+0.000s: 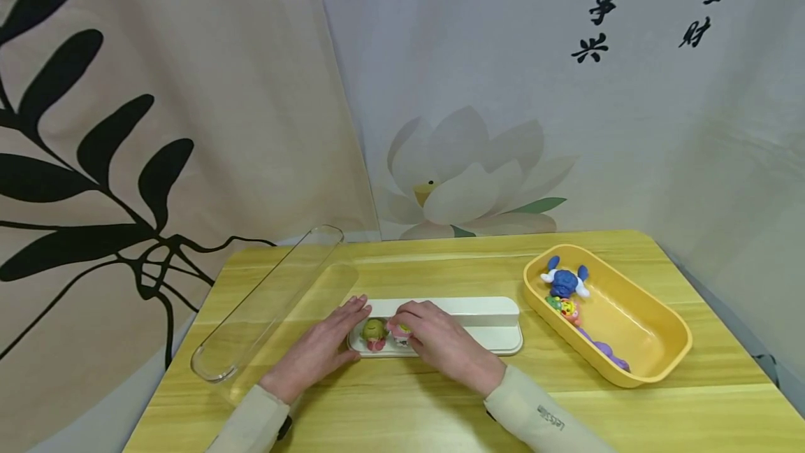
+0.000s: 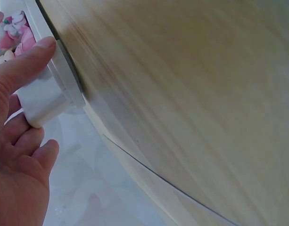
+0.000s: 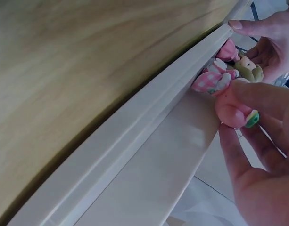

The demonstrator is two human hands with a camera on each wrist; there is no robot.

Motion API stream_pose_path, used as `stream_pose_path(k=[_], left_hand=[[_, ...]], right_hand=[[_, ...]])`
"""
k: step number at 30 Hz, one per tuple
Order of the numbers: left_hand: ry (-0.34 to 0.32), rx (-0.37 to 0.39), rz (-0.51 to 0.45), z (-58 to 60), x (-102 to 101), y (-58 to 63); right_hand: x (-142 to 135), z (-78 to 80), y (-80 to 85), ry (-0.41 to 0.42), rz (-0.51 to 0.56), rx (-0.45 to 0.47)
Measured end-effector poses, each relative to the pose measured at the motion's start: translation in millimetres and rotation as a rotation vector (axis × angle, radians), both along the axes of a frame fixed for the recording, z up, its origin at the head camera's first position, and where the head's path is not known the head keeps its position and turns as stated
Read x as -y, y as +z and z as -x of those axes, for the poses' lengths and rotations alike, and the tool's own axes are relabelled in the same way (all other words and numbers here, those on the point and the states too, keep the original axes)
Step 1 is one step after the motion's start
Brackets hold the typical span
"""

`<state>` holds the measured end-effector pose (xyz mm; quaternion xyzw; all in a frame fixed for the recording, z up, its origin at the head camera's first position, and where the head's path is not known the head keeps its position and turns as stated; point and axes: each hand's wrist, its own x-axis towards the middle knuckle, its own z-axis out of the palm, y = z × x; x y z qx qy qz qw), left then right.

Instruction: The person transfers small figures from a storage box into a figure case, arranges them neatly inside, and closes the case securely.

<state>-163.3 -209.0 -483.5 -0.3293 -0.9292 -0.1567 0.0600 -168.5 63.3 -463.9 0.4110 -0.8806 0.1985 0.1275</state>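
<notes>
A white stepped display base [image 1: 497, 338] lies lengthwise at the middle of the table. My left hand [image 1: 323, 349] grips its left end, with the thumb on the front rim and fingertips at the raised back step in the left wrist view. On the lower step near that end stands a green-haired figurine [image 1: 374, 329] in pink. Right beside it, my right hand [image 1: 443, 342] pinches a pink figurine [image 3: 229, 106] with a checked pink part between thumb and fingers. Its lower part is close over the base.
A long clear cover [image 1: 210, 375] lies slanted on the left of the table. At the right, a yellow tray [image 1: 679, 341] holds a blue figurine [image 1: 564, 284], small colorful figures [image 1: 569, 310] and a purple one [image 1: 605, 349]. A printed curtain [image 1: 264, 89] hangs behind the table.
</notes>
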Motion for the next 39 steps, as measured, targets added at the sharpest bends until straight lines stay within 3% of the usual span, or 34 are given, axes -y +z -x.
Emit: stream_pose_path(k=[14, 23, 32, 39], left_hand=[[0.007, 0.01, 0.009, 0.7, 0.5, 0.8], [0.011, 0.017, -0.001, 0.4, 0.5, 0.1], [-0.001, -0.022, -0.018, 0.6, 0.4, -2.0], [0.008, 0.011, -0.01, 0.4, 0.1, -0.8]], right_hand=[[0.7, 1.5, -0.5, 0.023, -0.033, -0.007], [-2.6, 1.6, -0.9, 0.069, -0.001, -0.028], [-7.4, 0.3, -1.5, 0.054, 0.022, -0.033], [-6.8, 1.4, -4.3, 0.052, 0.066, -0.071]])
